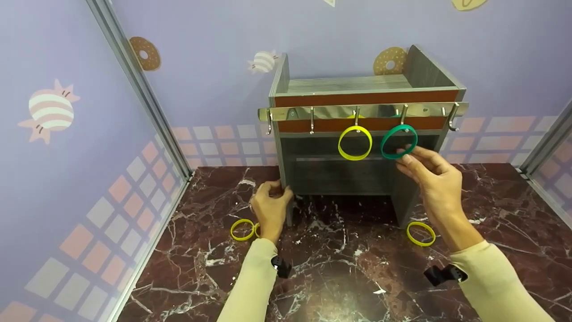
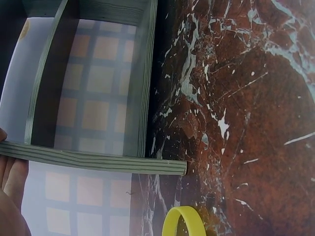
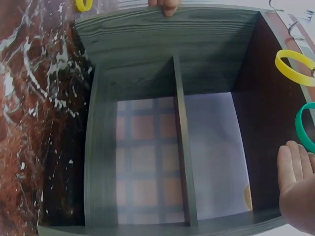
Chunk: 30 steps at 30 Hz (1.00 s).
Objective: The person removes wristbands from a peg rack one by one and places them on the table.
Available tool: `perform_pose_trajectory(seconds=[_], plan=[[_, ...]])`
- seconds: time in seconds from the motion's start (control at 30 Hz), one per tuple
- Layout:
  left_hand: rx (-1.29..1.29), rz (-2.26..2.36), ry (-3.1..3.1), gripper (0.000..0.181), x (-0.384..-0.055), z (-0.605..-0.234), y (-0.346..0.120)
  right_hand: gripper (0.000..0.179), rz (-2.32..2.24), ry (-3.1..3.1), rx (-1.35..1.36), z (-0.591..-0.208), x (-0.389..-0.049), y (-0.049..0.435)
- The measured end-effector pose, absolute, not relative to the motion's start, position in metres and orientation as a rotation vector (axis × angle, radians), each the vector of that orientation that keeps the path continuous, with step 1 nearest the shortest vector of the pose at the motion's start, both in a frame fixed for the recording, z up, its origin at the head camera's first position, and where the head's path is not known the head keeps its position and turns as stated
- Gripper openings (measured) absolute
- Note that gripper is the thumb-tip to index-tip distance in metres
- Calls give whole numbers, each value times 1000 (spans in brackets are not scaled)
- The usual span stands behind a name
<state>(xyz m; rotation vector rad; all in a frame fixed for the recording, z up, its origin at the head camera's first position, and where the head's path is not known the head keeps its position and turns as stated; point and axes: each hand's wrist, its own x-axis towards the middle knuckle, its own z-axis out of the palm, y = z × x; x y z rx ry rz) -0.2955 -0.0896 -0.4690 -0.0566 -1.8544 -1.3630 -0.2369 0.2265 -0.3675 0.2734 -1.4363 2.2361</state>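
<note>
Cream sleeve (image 1: pixel 494 277): right hand (image 1: pixel 438 185) pinching green wristband (image 1: pixel 392 156)
Hook (image 1: pixel 403 115) above it: seat fully before release
Left hand (image 1: pixel 271 206): gripping side panel (image 2: pixel 93 161); keep steady

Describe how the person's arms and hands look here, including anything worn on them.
The left sleeve and right sleeve are long, plain and pale yellow, reaching about to the wrists. A small, blocky black device sits near the left cuff, and another black unit near the right. The left hand and right hand are ungloved. No cables show.
</note>
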Motion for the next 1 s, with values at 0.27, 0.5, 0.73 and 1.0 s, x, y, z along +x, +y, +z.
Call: perform_pose_trajectory(seconds=[0.27,0.5,0.73,1.0], plan=[[-71,-1368,-1842,15,-298,-471,-89,24,2240,-1343,254,-361,-235,224],[-71,-1356,-1842,14,-298,-471,-90,24,2245,-1267,271,-351,-232,222],[-76,-1376,-1854,13,-297,-470,-90,21,2255,-1216,293,-343,-227,221],[-78,-1366,-1838,14,-298,-471,-90,21,2257,-1186,322,-337,-219,223]])
